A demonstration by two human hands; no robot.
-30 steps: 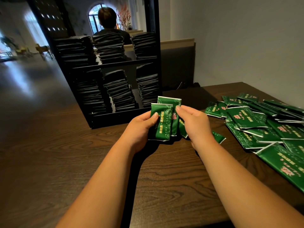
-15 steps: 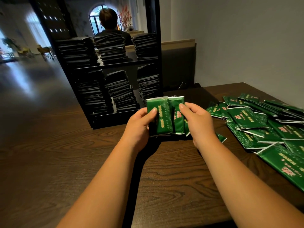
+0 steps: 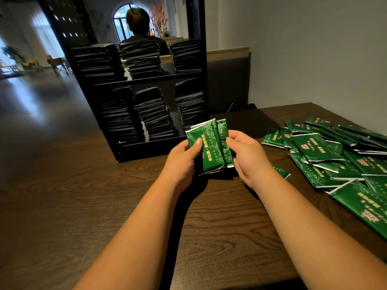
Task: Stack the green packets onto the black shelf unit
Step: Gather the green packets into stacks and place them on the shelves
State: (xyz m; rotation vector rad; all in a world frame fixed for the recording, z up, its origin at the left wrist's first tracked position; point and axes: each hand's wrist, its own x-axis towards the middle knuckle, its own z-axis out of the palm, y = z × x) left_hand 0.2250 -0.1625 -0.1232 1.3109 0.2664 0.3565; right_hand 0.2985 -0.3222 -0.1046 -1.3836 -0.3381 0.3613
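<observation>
Both hands hold a small bundle of green packets (image 3: 213,147) upright above the table, just in front of the black shelf unit (image 3: 144,146). My left hand (image 3: 182,158) grips the bundle's left side with the thumb on its face. My right hand (image 3: 249,155) grips the right side. The shelf's two levels carry tall dark stacks of packets (image 3: 155,114). One single green packet (image 3: 280,170) lies on the table under my right wrist.
A loose pile of several green packets (image 3: 335,155) covers the dark wooden table (image 3: 104,206) at the right, near the grey wall. A person sits with their back to me behind the shelf (image 3: 138,24).
The two hands have squared the fanned packets into a tighter bundle and lifted it slightly nearer the shelf front.
</observation>
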